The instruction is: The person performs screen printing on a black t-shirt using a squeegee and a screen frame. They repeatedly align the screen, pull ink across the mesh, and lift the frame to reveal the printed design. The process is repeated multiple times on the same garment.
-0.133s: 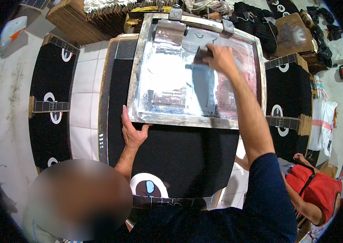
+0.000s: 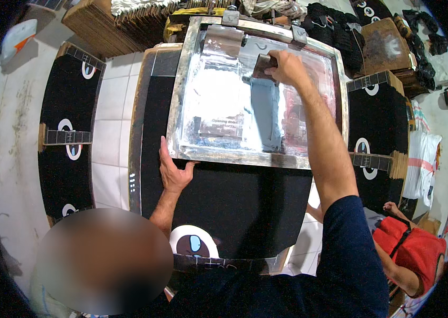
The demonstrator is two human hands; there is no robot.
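A screen printing frame [image 2: 229, 157] with a worn metal rim lies over black fabric [image 2: 234, 204] on a long board. Its mesh carries white, light blue and reddish patches. My right hand [image 2: 288, 68] is closed round a dark brown squeegee [image 2: 263, 67], held near the far end of the mesh above a light blue strip of ink [image 2: 266, 106]. At the near left corner, my left hand [image 2: 175, 172] grips the frame, thumb along the near edge and a finger up the left side. A printed white and brown eye shape [image 2: 195, 243] shows on the fabric close to me.
Metal clamps [image 2: 299, 35] sit on the frame's far edge. Boards with black fabric and eye prints stand at left [image 2: 70, 106] and right [image 2: 375, 116]. Stacked cardboard [image 2: 102, 32] and black bundles [image 2: 324, 29] lie behind. A person in red [image 2: 412, 252] is at the lower right.
My right hand and the squeegee have shifted slightly farther away from me. My left hand stays at the frame's corner.
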